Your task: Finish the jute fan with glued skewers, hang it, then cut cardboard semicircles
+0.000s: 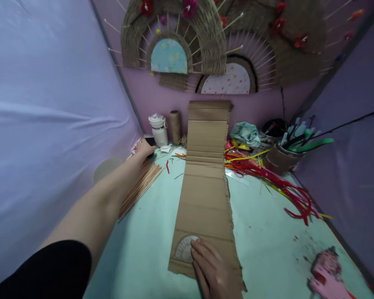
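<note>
My right hand (pixel 213 268) lies flat at the near end of a long strip of corrugated cardboard (pixel 204 195), fingers stretched out. Its fingertips rest on the right side of a clear half-round protractor (pixel 183 248). The strip runs away from me and its far end bends up against the wall. At the far left corner of the table my left hand (pixel 145 147) reaches out beside a small black object (pixel 150 142). Its fingers are partly hidden, and whether they grip anything is unclear. Below that wrist lies a bundle of thin wooden sticks (pixel 142 186).
A white lidded jar (pixel 160 132) and a twine spool (pixel 175 128) stand at the back. On the right are red and yellow pipe cleaners (pixel 268 178), a can of glue sticks (pixel 282 158) and a pink glue gun (pixel 328 274). Twine-wrapped arches (pixel 132 41) hang on the wall.
</note>
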`<action>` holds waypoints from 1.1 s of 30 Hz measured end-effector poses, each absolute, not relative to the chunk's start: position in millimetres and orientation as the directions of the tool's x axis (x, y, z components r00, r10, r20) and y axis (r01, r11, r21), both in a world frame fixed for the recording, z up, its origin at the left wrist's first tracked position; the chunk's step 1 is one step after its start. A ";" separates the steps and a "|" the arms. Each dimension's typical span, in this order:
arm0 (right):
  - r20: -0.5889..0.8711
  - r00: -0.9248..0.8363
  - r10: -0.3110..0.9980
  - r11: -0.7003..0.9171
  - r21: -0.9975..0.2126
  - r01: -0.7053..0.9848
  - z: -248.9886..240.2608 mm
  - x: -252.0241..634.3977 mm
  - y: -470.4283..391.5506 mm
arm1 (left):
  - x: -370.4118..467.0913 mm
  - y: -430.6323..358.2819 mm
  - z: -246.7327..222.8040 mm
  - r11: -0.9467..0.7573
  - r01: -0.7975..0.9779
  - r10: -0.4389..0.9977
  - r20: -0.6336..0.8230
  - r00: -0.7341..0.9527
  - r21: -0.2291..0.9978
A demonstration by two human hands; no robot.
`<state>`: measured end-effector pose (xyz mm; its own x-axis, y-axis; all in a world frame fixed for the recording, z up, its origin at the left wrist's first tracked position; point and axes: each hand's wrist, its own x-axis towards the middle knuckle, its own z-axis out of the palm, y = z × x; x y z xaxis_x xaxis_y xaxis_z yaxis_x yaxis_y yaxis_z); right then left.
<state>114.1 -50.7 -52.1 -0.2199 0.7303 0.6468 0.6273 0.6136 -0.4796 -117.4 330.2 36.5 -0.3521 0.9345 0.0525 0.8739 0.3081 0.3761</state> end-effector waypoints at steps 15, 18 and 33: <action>0.714 -0.286 0.639 0.697 -0.379 0.609 -72.6 118.0 -38.3 | -104.6 368.3 15.9 0.472 0.823 0.858 0.049 -0.511 0.318; 0.706 -0.256 0.660 0.679 -0.416 0.605 -69.0 116.3 -41.5 | -106.3 364.3 24.3 0.452 0.824 0.867 0.048 -0.496 0.342; 0.606 -0.298 0.738 0.631 -0.462 0.623 -60.4 119.7 -50.4 | -48.7 32.0 8.6 -0.762 0.456 0.606 0.259 0.752 0.460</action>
